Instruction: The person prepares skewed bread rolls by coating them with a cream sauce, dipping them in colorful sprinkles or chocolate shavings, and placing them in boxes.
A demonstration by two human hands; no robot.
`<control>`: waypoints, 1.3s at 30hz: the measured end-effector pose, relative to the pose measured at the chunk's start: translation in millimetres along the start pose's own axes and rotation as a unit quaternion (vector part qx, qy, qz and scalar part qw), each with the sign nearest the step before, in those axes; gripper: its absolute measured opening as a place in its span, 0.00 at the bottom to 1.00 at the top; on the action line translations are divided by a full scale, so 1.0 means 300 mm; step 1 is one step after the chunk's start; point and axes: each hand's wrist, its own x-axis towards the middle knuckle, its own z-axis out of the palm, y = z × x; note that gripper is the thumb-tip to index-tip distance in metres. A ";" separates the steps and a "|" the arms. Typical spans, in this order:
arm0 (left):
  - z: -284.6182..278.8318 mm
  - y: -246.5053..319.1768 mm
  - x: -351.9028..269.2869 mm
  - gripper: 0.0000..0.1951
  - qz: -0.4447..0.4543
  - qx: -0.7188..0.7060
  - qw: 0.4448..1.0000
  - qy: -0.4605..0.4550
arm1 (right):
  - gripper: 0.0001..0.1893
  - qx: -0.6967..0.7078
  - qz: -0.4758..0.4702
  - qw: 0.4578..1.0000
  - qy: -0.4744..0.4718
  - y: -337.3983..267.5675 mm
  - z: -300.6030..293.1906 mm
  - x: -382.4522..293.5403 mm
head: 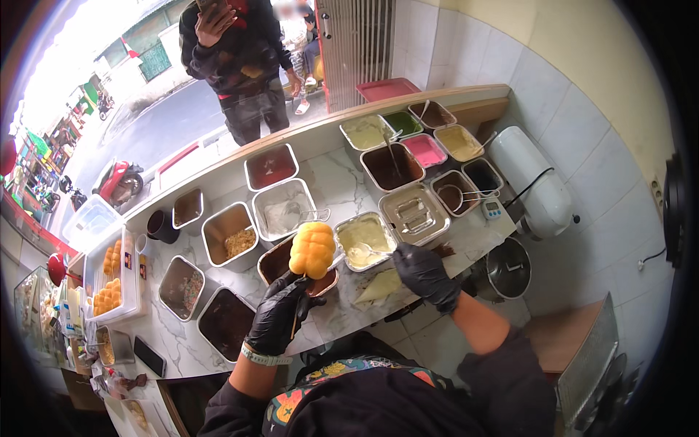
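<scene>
In a black glove, my left hand (278, 314) grips a thin wooden stick that carries a lobed, golden-yellow piece of bread (312, 250), raised over a metal container of dark brown sauce (272, 263). My right hand (426, 276), also gloved in black, has its fingers closed on the handle end of a metal spoon (367, 249). The spoon's bowl rests in pale cream spread inside a square metal container (349, 232). A yellowish smear or sheet (380, 285) lies on the marble-patterned counter just below that container.
Metal containers with coloured spreads and a lidded container (415, 212) stand at the back right, near a small timer (491, 208). Left are containers of crumbs (240, 243) and sprinkles (191, 289), a phone (149, 356) and a plastic bread box (134, 306). A person (240, 65) stands beyond the counter.
</scene>
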 end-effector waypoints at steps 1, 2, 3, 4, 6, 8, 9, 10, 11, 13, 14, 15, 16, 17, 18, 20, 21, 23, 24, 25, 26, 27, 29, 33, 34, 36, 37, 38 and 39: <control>0.005 0.005 0.004 0.17 -0.001 -0.009 1.000 -0.003 | 0.06 0.001 -0.001 1.000 -0.001 0.032 0.006 -0.015; 0.009 0.011 0.006 0.18 -0.001 -0.018 1.000 -0.007 | 0.08 0.155 0.056 0.986 0.003 0.067 0.006 -0.032; 0.009 0.012 0.010 0.18 -0.046 -0.079 0.996 -0.009 | 0.10 0.305 0.111 0.946 0.009 0.096 0.000 -0.048; 0.011 0.013 0.016 0.18 -0.092 -0.139 0.986 -0.010 | 0.10 0.304 0.111 0.946 0.009 0.113 -0.011 -0.062; 0.030 0.010 0.033 0.18 -0.093 -0.145 0.985 -0.015 | 0.10 0.442 0.203 0.874 0.015 0.128 -0.041 -0.087; 0.039 0.003 0.056 0.18 -0.094 -0.150 0.984 -0.020 | 0.09 0.482 0.241 0.842 0.010 0.118 -0.075 -0.097; 0.034 -0.011 0.076 0.17 -0.111 -0.136 0.984 -0.032 | 0.07 0.524 0.266 0.809 0.023 0.112 -0.094 -0.100; 0.032 -0.021 0.091 0.17 -0.128 -0.122 0.983 -0.043 | 0.06 0.565 0.290 0.772 0.036 0.106 -0.112 -0.104; 0.042 -0.026 0.104 0.17 -0.128 -0.121 0.983 -0.045 | 0.06 0.565 0.291 0.772 0.038 0.097 -0.130 -0.105; 0.064 -0.038 0.123 0.16 -0.139 -0.113 0.984 -0.020 | 0.05 0.619 0.285 0.732 0.021 0.073 -0.158 -0.094; 0.054 -0.058 0.135 0.16 -0.139 -0.112 0.984 -0.020 | 0.05 0.620 0.284 0.731 0.022 0.061 -0.166 -0.079; 0.035 -0.087 0.144 0.16 -0.134 -0.126 0.982 -0.036 | 0.05 0.618 0.281 0.733 -0.036 0.047 -0.176 -0.063; 0.023 -0.103 0.145 0.15 -0.129 -0.141 0.980 -0.051 | 0.05 0.614 0.276 0.733 -0.094 0.039 -0.180 -0.055; 0.036 -0.103 0.144 0.15 -0.130 -0.141 0.980 -0.058 | 0.05 0.612 0.278 0.735 -0.088 0.057 -0.168 -0.060; 0.055 -0.099 0.142 0.16 -0.127 -0.116 0.983 -0.056 | 0.05 0.523 0.194 0.829 -0.029 0.090 -0.135 -0.064; 0.058 -0.102 0.138 0.16 -0.120 -0.091 0.987 -0.047 | 0.06 0.422 0.101 0.901 0.024 0.098 -0.126 -0.060; 0.046 -0.107 0.136 0.15 -0.125 -0.110 0.986 -0.027 | 0.07 0.361 0.080 0.928 0.052 0.069 -0.152 -0.054; 0.019 -0.126 0.132 0.14 -0.128 -0.130 0.983 -0.007 | 0.07 0.297 0.057 0.950 0.078 0.029 -0.158 -0.048; 0.009 -0.135 0.130 0.12 0.007 0.078 0.996 -0.046 | 0.08 0.243 -0.010 0.964 0.112 0.008 -0.147 -0.054; 0.004 -0.137 0.128 0.12 0.072 0.182 0.978 -0.069 | 0.09 0.187 -0.078 0.969 0.144 -0.006 -0.139 -0.065; 0.008 -0.126 0.126 0.11 0.141 0.282 0.946 -0.079 | 0.09 0.188 -0.079 0.969 0.143 -0.008 -0.131 -0.078; 0.020 -0.101 0.125 0.10 0.212 0.368 0.901 -0.082 | 0.10 0.085 -0.112 0.985 0.103 -0.007 -0.125 -0.095; 0.028 -0.082 0.126 0.09 0.283 0.450 0.843 -0.083 | 0.11 -0.020 -0.145 0.987 0.066 0.016 -0.110 -0.137; -0.002 -0.115 0.125 0.11 0.127 0.238 0.961 -0.067 | 0.13 0.040 -0.125 0.986 0.103 0.049 -0.115 -0.139; -0.004 -0.120 0.128 0.12 0.076 0.177 0.980 -0.055 | 0.14 0.078 -0.100 0.982 0.142 0.040 -0.128 -0.126; 0.015 -0.129 0.141 0.15 -0.026 0.042 0.999 -0.020 | 0.15 0.161 -0.042 0.973 0.163 0.046 -0.119 -0.115; 0.010 -0.128 0.150 0.16 -0.049 -0.021 0.998 -0.042 | 0.10 0.223 0.022 0.966 0.131 0.048 -0.119 -0.098; 0.012 -0.133 0.155 0.17 -0.073 -0.086 0.992 -0.061 | 0.12 0.250 0.039 0.961 0.114 0.066 -0.107 -0.092; 0.027 -0.127 0.159 0.19 -0.070 -0.079 0.993 -0.059 | 0.14 0.276 0.057 0.955 0.097 0.083 -0.095 -0.089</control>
